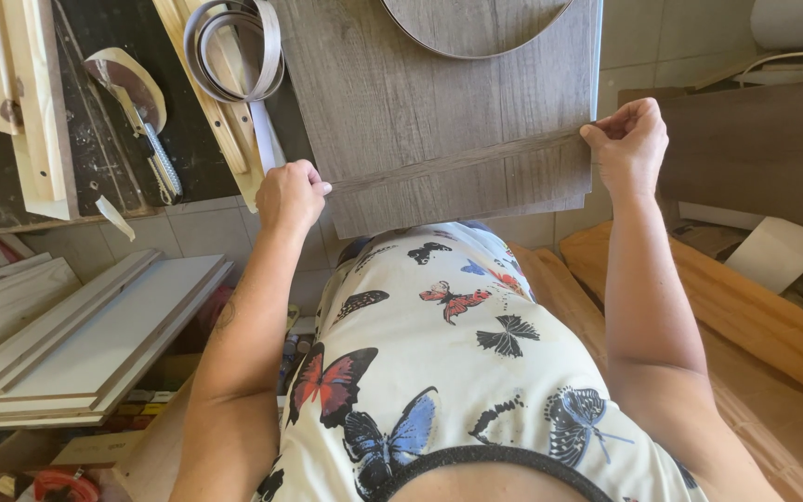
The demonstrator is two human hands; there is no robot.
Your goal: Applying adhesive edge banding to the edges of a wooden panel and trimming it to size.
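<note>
A grey wood-grain panel (pixel 439 102) stands in front of me, with a round cut-out piece at its top. A thin strip of matching edge banding (pixel 457 160) is stretched across its near edge. My left hand (pixel 288 195) pinches the strip's left end at the panel's left corner. My right hand (pixel 626 141) pinches the right end at the right corner. Both hands are closed on the strip.
A coil of grey banding (pixel 234 51) lies on a dark bench to the left, beside a roll of tape and a file (pixel 162 158). White boards (pixel 85 335) are stacked lower left. Wooden planks (pixel 745 307) lie on the tiled floor to the right.
</note>
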